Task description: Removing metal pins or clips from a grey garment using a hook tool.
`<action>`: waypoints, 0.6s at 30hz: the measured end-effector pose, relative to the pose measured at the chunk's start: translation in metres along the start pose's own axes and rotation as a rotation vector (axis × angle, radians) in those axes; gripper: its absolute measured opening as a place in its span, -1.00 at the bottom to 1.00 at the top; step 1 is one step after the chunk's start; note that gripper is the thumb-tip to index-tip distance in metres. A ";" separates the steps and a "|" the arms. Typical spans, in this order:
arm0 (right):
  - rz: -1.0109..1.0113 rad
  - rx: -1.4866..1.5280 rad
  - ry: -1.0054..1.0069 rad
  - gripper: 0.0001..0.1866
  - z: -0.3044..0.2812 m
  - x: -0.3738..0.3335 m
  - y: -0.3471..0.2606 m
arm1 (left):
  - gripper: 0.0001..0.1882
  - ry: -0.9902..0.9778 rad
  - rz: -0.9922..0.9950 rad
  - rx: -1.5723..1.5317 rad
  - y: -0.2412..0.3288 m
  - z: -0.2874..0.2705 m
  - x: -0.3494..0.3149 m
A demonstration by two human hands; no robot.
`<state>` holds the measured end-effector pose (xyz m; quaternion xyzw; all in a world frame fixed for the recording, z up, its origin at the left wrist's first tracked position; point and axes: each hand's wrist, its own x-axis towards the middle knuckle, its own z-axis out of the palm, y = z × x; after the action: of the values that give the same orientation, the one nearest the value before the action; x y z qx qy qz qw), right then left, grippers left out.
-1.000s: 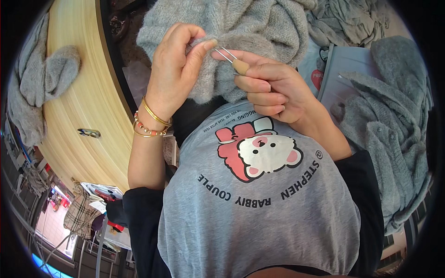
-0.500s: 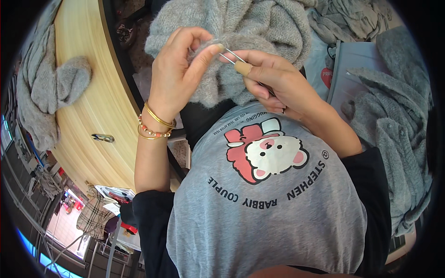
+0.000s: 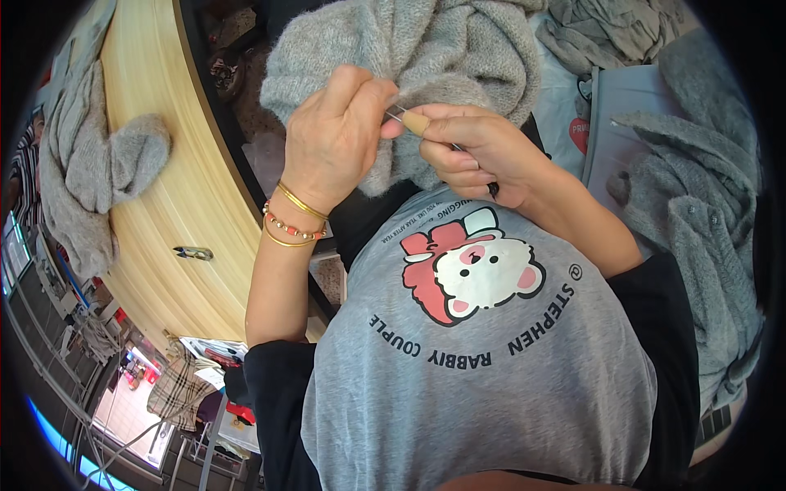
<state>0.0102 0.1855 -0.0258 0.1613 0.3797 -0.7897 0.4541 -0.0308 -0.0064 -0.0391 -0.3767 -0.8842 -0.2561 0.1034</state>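
Observation:
A fuzzy grey knitted garment (image 3: 483, 57) lies bunched up in front of me, above my lap. My left hand (image 3: 340, 135) is closed at its near edge, pinching the knit; the back of the hand hides the fingertips and part of the fabric. In my right hand (image 3: 483, 147) is a slim two-pronged metal tool (image 3: 395, 116), its prongs reaching to the left fingertips. A dark end of it seems to show below the right palm. One right fingertip wears a tan cover (image 3: 416, 123).
On the left, a light wooden table (image 3: 155, 213) bears another grey knitted piece (image 3: 90, 164) and a small snipping tool (image 3: 193, 253). More grey knitwear (image 3: 704, 213) is heaped on the right, over a pale bin (image 3: 626, 98). A further grey pile (image 3: 606, 29) lies at the far right.
My left hand has turned over, its back now facing up, and moved slightly down and right. The right hand with the tool has shifted slightly left and down.

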 end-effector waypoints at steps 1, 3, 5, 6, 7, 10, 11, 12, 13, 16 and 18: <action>0.006 0.030 -0.001 -0.68 0.000 0.000 0.000 | -0.77 0.022 -0.017 -0.030 0.001 0.000 0.000; 0.015 0.060 -0.002 -0.68 0.002 -0.002 -0.001 | -0.77 0.045 -0.037 -0.061 0.001 0.000 0.000; -0.034 -0.029 0.045 -0.68 0.010 -0.005 -0.002 | -0.83 0.147 -0.136 -0.124 0.002 0.000 0.003; -0.030 -0.030 0.046 -0.68 0.015 -0.006 -0.002 | -0.83 0.147 -0.140 -0.126 0.002 -0.001 0.004; -0.087 -0.078 0.081 -0.68 0.021 -0.007 -0.002 | -0.86 0.184 -0.163 -0.169 0.002 -0.001 0.006; -0.129 -0.093 0.098 -0.67 0.027 -0.011 -0.007 | -0.90 0.222 -0.278 -0.315 0.000 -0.003 0.006; -0.118 -0.059 0.082 -0.67 0.028 -0.012 -0.009 | -0.90 0.222 -0.365 -0.420 -0.001 -0.003 0.006; -0.116 -0.061 0.079 -0.67 0.027 -0.013 -0.011 | -0.90 0.221 -0.452 -0.526 -0.003 -0.003 0.005; -0.097 -0.029 0.047 -0.67 0.025 -0.014 -0.013 | -0.89 0.243 -0.519 -0.699 -0.005 -0.001 0.004; -0.121 -0.040 0.004 -0.66 0.017 -0.011 -0.011 | -0.88 0.217 -0.616 -0.891 -0.006 -0.001 0.006; -0.165 -0.083 -0.006 -0.65 0.014 -0.009 -0.011 | -0.87 0.191 -0.620 -0.917 -0.007 -0.003 0.004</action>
<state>0.0073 0.1839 -0.0066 0.1083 0.4226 -0.8085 0.3950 -0.0388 -0.0099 -0.0381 -0.0805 -0.7384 -0.6657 -0.0714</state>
